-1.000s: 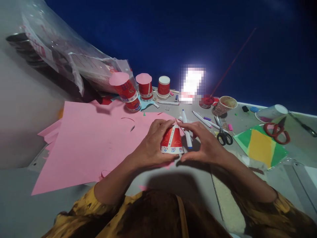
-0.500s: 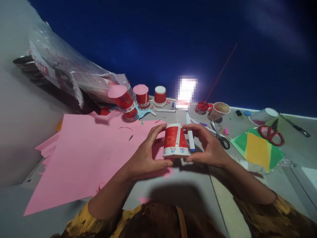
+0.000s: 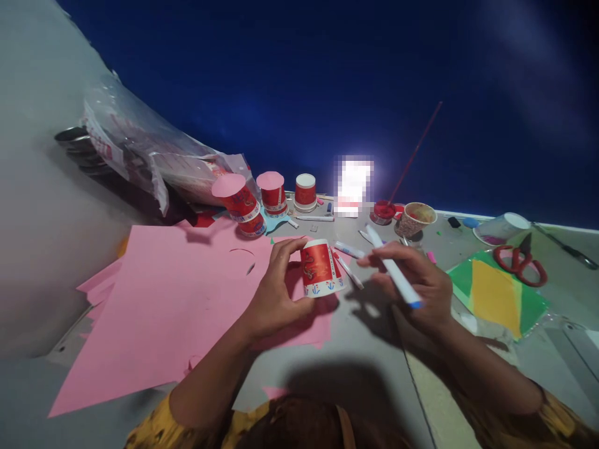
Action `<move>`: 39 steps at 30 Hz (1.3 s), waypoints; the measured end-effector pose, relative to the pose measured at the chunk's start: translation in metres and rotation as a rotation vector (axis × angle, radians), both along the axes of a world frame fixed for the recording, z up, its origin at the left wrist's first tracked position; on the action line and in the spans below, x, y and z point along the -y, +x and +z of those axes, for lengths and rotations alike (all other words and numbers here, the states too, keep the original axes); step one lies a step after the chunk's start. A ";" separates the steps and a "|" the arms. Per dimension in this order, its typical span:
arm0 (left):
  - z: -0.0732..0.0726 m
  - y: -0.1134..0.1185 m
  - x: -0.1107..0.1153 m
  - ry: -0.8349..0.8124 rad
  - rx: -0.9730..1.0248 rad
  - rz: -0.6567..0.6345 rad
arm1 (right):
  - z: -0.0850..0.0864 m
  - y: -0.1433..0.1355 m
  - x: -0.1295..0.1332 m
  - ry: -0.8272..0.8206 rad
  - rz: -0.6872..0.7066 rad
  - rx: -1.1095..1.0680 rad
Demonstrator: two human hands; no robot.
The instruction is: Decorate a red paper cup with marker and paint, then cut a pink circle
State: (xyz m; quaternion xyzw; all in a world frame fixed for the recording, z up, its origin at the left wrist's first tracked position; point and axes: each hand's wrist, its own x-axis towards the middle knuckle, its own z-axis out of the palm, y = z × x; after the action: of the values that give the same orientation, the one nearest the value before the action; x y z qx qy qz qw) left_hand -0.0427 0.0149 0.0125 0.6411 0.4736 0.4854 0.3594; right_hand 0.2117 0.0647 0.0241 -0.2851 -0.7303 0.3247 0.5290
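My left hand [image 3: 281,287] is closed round a red and white paper cup [image 3: 322,268], thumb at its lower edge and fingers at its upper edge. The cup is upside down and slightly tilted, with small blue figures along its rim. In my right hand [image 3: 416,284] is a white marker [image 3: 393,268] with a blue end, held slantwise and apart from the cup. Beyond the cup, a second white marker [image 3: 349,249] and a red-and-white pen [image 3: 349,271] lie on the table.
Large pink paper sheets [image 3: 154,324] cover the left side. Red cups [image 3: 274,199] stand at the back, near a bright blurred screen [image 3: 355,184]. To the right are a red paint pot [image 3: 382,212], a paper cup [image 3: 416,219], red-handled scissors [image 3: 519,265] and green and yellow sheets [image 3: 496,293].
My right hand has let go of the cup and moved right with the white marker. The cup, in my left hand alone, has turned and shifted slightly left.
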 end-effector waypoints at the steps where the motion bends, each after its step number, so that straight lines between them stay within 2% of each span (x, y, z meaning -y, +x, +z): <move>1: 0.000 0.000 0.000 0.031 -0.053 0.025 | 0.003 0.000 0.003 0.049 -0.037 0.011; 5: -0.001 0.001 0.000 0.128 -0.184 0.070 | 0.013 0.000 0.012 0.198 -0.053 0.039; 11: -0.001 0.001 0.001 0.177 -0.228 0.083 | 0.017 -0.004 0.020 0.211 -0.074 0.148; 16: 0.000 0.003 0.002 0.188 -0.240 0.074 | 0.019 -0.008 0.019 0.262 -0.029 0.186; 23: 0.004 0.004 0.003 0.194 -0.268 0.039 | 0.022 -0.009 0.018 0.248 0.022 0.228; 39: 0.004 0.003 0.004 0.159 -0.261 0.023 | 0.024 -0.009 0.018 0.226 0.004 0.232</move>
State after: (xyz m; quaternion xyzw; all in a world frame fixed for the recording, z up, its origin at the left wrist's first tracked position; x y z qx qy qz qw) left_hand -0.0394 0.0108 0.0164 0.7197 0.4836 0.4380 0.2372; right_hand 0.2030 0.0463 0.0485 -0.2577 -0.8190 0.2067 0.4692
